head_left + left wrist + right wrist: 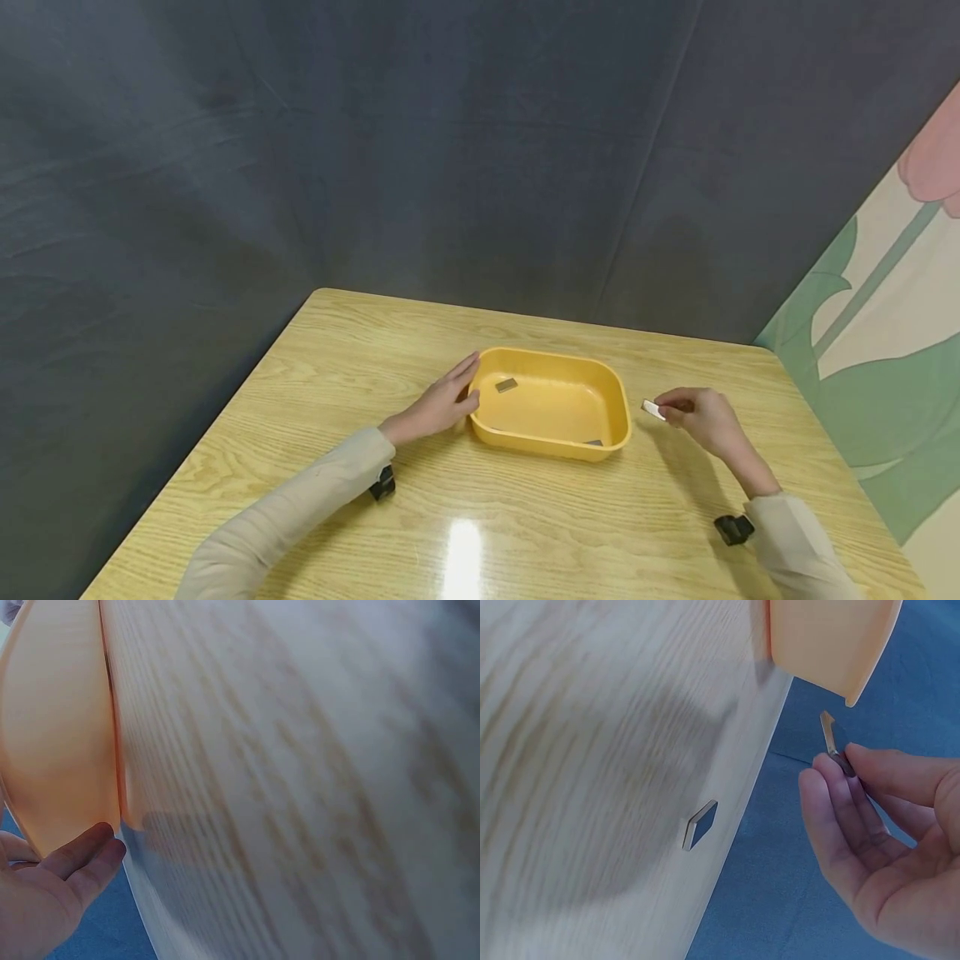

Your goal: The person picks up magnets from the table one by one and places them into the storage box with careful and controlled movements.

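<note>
A yellow plastic tub [551, 436] stands on the wooden table. My left hand [438, 402] touches its left end, fingers fairly straight at the rim; in the left wrist view the fingers [88, 859] lie against the tub's outer wall. Right of the tub, my right hand [703, 419] pinches a small flat rectangular piece [653, 409] between thumb and fingertips. The right wrist view shows this thin piece [827, 735] edge-on, projecting past the fingertips. Inside the tub lie a small grey-brown rectangular piece [506, 385] and another small grey piece [594, 442], partly hidden by the near wall.
Another small rectangular piece [702, 825], dark-faced with a pale edge, lies on the table near my right hand. A dark blue cloth [480, 167] hangs behind the table [390, 533]. A wall with painted flowers [892, 392] borders the right side.
</note>
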Action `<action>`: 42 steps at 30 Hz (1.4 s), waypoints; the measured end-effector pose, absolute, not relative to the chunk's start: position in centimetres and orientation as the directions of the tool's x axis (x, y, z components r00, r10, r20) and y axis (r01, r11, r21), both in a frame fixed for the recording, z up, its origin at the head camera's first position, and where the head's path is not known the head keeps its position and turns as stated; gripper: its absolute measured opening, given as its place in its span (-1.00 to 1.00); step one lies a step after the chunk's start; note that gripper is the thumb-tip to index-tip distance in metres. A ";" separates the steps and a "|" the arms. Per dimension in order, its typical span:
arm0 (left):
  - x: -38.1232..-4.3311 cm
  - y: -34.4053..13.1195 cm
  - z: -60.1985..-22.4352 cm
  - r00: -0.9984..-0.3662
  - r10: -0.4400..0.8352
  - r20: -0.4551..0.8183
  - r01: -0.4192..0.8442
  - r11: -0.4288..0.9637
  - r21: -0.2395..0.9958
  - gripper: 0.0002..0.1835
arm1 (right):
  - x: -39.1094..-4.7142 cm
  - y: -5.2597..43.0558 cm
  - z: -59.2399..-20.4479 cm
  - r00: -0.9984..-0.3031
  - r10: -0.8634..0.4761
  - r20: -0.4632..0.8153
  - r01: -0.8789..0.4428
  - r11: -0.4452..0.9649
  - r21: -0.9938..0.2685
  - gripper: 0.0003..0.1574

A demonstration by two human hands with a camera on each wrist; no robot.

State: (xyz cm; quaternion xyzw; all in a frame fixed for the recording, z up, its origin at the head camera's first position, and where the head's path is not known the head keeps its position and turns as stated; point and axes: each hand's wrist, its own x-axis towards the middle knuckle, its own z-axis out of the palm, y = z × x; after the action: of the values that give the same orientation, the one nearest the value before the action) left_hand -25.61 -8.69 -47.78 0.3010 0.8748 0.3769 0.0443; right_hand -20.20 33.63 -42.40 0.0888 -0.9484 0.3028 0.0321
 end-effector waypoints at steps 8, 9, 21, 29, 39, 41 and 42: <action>-25.4 -8.7 -47.4 -0.812 0.562 0.154 0.496 0.526 0.691 -0.33 | -20.3 33.3 -42.1 -0.988 -0.094 0.122 -0.149 0.790 -0.595 -0.80; -25.3 -8.7 -47.4 -0.813 0.562 0.152 0.494 0.527 0.692 -0.33 | -20.3 33.3 -42.0 -0.988 -0.090 0.123 -0.146 0.787 -0.600 -0.80; -25.5 -8.7 -47.5 -0.815 0.561 0.147 0.490 0.530 0.692 -0.33 | -20.4 32.7 -41.0 -0.987 -0.060 0.146 -0.139 0.769 -0.624 -0.75; -25.5 -8.7 -47.7 -0.814 0.564 0.142 0.486 0.525 0.699 -0.33 | -21.2 31.8 -41.0 -0.991 -0.041 0.127 -0.120 0.689 -0.714 -0.73; -25.6 -8.7 -47.7 -0.815 0.562 0.143 0.485 0.525 0.699 -0.33 | -21.7 31.0 -40.9 -0.988 -0.035 0.148 -0.133 0.669 -0.731 -0.75; -25.6 -8.7 -47.7 -0.816 0.560 0.141 0.482 0.527 0.700 -0.33 | -21.7 30.8 -40.9 -0.987 -0.037 0.155 -0.138 0.681 -0.719 -0.75; -25.6 -8.7 -47.7 -0.816 0.560 0.140 0.482 0.527 0.700 -0.33 | -21.8 30.7 -40.9 -0.987 -0.036 0.157 -0.139 0.686 -0.714 -0.76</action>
State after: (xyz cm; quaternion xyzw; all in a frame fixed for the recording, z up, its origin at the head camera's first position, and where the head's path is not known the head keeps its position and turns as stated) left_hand -25.61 -8.74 -47.73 0.2986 0.8724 0.3835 0.0509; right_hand -21.80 30.74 -40.87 0.0476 -0.9159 0.3932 0.0653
